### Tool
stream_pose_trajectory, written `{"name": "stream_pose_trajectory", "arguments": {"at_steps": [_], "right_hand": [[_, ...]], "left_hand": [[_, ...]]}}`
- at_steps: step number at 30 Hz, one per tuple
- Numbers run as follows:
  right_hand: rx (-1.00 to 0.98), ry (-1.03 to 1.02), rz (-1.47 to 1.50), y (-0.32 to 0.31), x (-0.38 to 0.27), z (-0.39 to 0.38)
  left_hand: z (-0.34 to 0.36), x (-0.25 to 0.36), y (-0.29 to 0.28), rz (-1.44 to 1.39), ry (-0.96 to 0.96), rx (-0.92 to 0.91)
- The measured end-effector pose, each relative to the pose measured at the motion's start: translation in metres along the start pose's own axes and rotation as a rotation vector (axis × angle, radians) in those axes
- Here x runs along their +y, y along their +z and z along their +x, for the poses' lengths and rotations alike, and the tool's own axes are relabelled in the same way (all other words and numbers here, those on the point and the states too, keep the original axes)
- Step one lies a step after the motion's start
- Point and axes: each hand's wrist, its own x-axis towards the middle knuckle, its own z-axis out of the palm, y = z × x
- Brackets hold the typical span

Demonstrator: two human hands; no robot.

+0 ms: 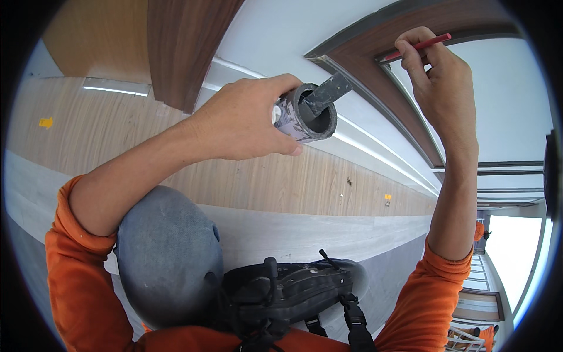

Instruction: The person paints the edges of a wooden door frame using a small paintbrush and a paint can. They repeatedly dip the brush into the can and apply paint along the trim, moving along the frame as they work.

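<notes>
My left hand is wrapped round a small paint can with a patterned side. Its mouth is tilted toward me and the inside is coated dark grey. A flat, grey-smeared stick stands in the can and leans out over the rim. Higher up, my right hand pinches a thin red-handled brush. The brush tip is at the inner corner of a brown frame with dark grey edges; whether it touches cannot be made out.
A wood-look floor meets a pale strip below the can. A brown door frame stands at the left. My bent knee and a black waist bag are close below. People in orange appear far right, near a ladder.
</notes>
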Motion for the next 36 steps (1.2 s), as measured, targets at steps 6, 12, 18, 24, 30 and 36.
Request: {"name": "stream_pose_trajectory", "arguments": {"at_steps": [6,12,18,24,30,36], "right_hand": [[0.008,-0.009,-0.014,-0.005,-0.002,0.002],[-0.005,0.029,-0.054,-0.009,-0.009,0.002],[0.008,-0.003,-0.088,-0.011,-0.007,0.004],[0.039,-0.032,-0.057,-0.008,-0.008,0.005],[0.109,-0.043,-0.082,-0.007,-0.003,0.003],[0.109,-0.038,-0.081,-0.010,-0.003,0.003]], "left_hand": [[-0.005,0.000,-0.002,-0.024,0.025,0.004],[-0.005,-0.001,0.000,-0.012,0.055,0.026],[-0.006,0.000,0.001,0.005,0.026,-0.008],[-0.006,-0.003,0.002,0.014,0.036,0.002],[-0.008,-0.004,0.002,0.010,0.027,0.004],[-0.009,-0.003,0.003,0.012,0.035,0.004]]}}
